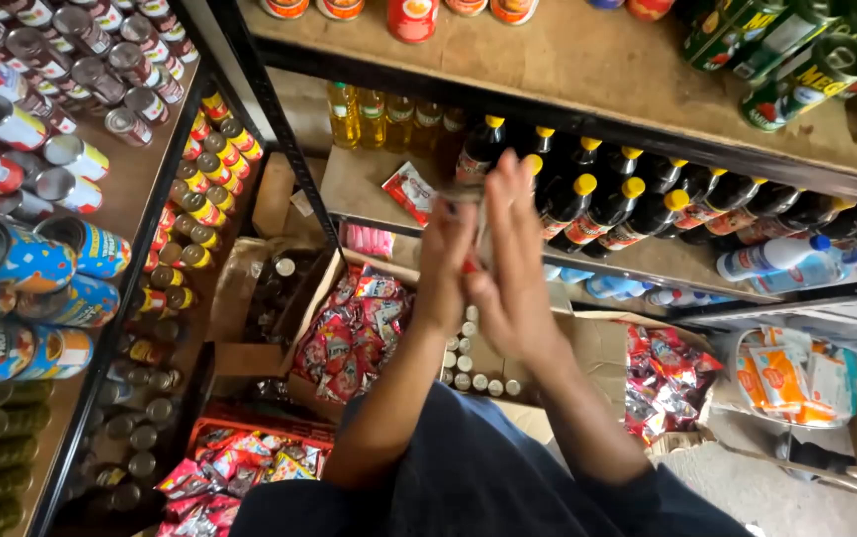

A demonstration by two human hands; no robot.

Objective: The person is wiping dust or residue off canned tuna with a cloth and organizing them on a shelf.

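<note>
Both hands are raised together in front of the shelves, palms pressed toward each other; the left hand (445, 261) sits slightly lower and the right hand (514, 261) stands taller, its fingers stretched straight up and blurred by motion; between the palms a small thin item (470, 263) with a touch of red shows, too blurred to name, so whether the fingers actually grip it I cannot tell; the fingers of both hands look extended rather than curled.

Just beyond the hands, on the middle shelf (359, 184), stands a row of dark bottles with yellow caps (607, 204); to the far left of them stand clear bottles of golden oil (369, 114); a red and white sachet (409, 191) lies flat on the shelf board near the left hand.

Below the hands an open cardboard box (587, 348) holds small capped bottles, and another box to its left is full of red snack packets (354, 333); on the left rack stacked tins (20, 264) lie on their sides.
</note>
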